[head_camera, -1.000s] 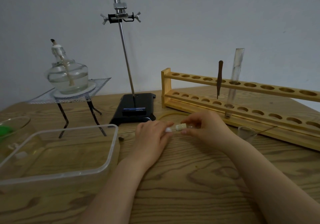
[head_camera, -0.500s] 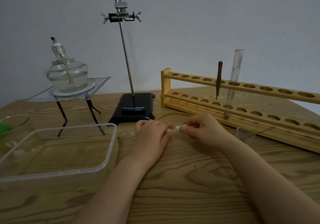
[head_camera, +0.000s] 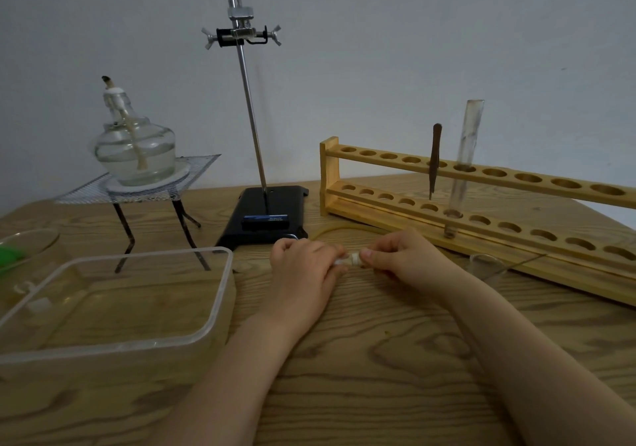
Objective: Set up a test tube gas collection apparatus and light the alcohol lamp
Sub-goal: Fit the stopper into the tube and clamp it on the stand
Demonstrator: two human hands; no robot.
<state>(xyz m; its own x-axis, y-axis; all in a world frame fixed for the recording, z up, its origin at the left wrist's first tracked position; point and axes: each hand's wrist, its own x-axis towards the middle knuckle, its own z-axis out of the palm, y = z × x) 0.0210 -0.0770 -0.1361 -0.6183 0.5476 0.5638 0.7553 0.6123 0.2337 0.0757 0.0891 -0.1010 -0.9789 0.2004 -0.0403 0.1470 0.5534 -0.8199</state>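
Observation:
My left hand [head_camera: 303,273] and my right hand [head_camera: 402,256] meet on the table in front of the stand's base. Between their fingertips is a small cream stopper [head_camera: 355,259]. My right fingers pinch the stopper, and my left fingers pinch a white piece [head_camera: 340,262] at its left end. A thin yellowish hose [head_camera: 330,230] loops on the table behind my hands. A test tube [head_camera: 464,156] stands upright in the wooden rack [head_camera: 516,177]. The alcohol lamp [head_camera: 134,146] sits unlit and uncapped on a wire gauze over a tripod [head_camera: 148,191]. The retort stand [head_camera: 265,218] carries an empty clamp [head_camera: 241,34].
A clear plastic tub [head_camera: 220,294] stands at the near left, with a glass dish [head_camera: 31,239] holding something green behind it. A brown tool [head_camera: 435,160] stands in the rack. A small glass vessel [head_camera: 485,265] sits right of my right hand. A blue-black box [head_camera: 265,219] lies on the stand's base.
My two hands have drawn closer together, so less of the stopper shows between them. Everything else on the table is unchanged.

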